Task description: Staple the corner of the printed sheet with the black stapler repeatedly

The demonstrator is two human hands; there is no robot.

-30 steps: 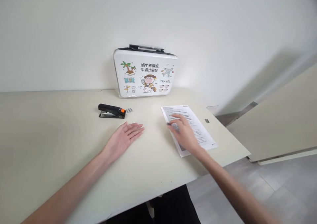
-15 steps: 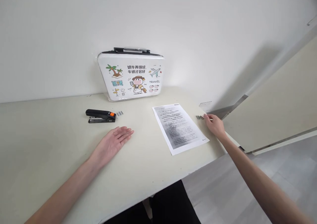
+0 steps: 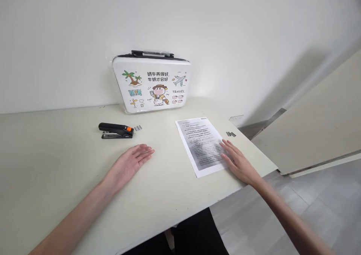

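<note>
Head view shows some staples (image 3: 231, 134) on the table (image 3: 158, 187), just beyond the right hand (image 3: 238, 163). Its fingers stretch loosely over the right edge of the paper (image 3: 201, 144). The left hand (image 3: 131, 163), also unfolded, is near the stapler (image 3: 116, 130).

A white cartoon-printed case (image 3: 152, 84) stands by the pale wall (image 3: 225, 41), grey floor (image 3: 242, 217) at lower right.

Left fingers (image 3: 142, 150) near stapler (image 3: 117, 130), right fingers (image 3: 230, 147) over sheet (image 3: 194, 138), case (image 3: 143, 83) behind
</note>
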